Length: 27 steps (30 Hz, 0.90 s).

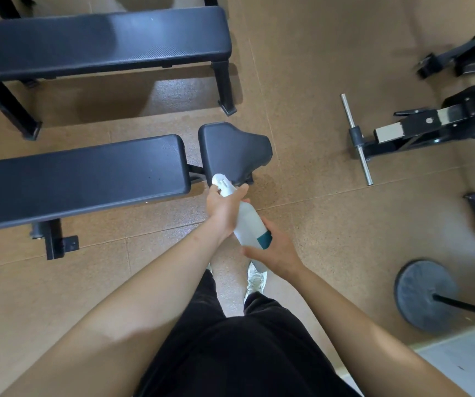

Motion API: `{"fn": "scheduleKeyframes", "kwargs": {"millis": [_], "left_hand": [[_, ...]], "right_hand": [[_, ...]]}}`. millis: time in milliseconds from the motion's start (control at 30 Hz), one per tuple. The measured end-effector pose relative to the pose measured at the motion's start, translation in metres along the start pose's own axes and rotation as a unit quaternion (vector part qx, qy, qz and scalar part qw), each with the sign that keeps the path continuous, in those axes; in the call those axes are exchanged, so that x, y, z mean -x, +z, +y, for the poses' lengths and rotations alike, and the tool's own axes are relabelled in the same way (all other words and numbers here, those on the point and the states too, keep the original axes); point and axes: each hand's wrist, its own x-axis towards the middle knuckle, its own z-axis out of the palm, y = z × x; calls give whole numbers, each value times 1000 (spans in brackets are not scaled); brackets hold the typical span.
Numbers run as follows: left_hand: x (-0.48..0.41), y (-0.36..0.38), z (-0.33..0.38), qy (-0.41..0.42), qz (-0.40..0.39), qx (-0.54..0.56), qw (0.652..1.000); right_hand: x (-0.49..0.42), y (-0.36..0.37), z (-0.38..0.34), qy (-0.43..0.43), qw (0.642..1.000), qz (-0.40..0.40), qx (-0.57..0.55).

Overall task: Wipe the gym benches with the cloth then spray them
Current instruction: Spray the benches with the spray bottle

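Bright overhead light, a pale sheen on the far bench point(133, 32), edges bent wide-angle, right side seemingly motion-blurred.

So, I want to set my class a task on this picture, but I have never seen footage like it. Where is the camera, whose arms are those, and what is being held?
There is no machine here. The single picture comes from a camera worn on a person's head, looking down, so the two bare arms are the wearer's own.

The left hand grips the top of a white spray bottle, and the right hand holds its lower end by the teal label. The nozzle points toward the small seat pad of the near bench.

A second, flat bench stands farther away on the brown floor. To the right are a chrome bar on a black frame and a round plate. No cloth is visible.
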Motion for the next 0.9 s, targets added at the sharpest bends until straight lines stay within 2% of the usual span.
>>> {"fn": "scheduleKeyframes", "kwargs": {"millis": [100, 167, 367, 533, 733, 900], "left_hand": [[1, -8, 1, 52, -38, -26, 998], [1, -18, 3, 67, -29, -24, 997], [-11, -59, 15, 32, 61, 18, 997], [-21, -99, 30, 26, 41, 51, 998], [-27, -144, 42, 9, 100, 167, 981], [-32, -189, 49, 32, 109, 181, 977]], "right_hand": [[-8, 2, -5, -5, 1000, -6, -7], [-14, 8, -13, -17, 1000, -19, -10], [-29, 45, -34, -16, 997, -79, -5], [-43, 78, -55, -24, 994, -101, 16], [-55, 104, -89, -65, 983, -149, 90], [-63, 135, -116, -73, 974, -187, 106]]}}
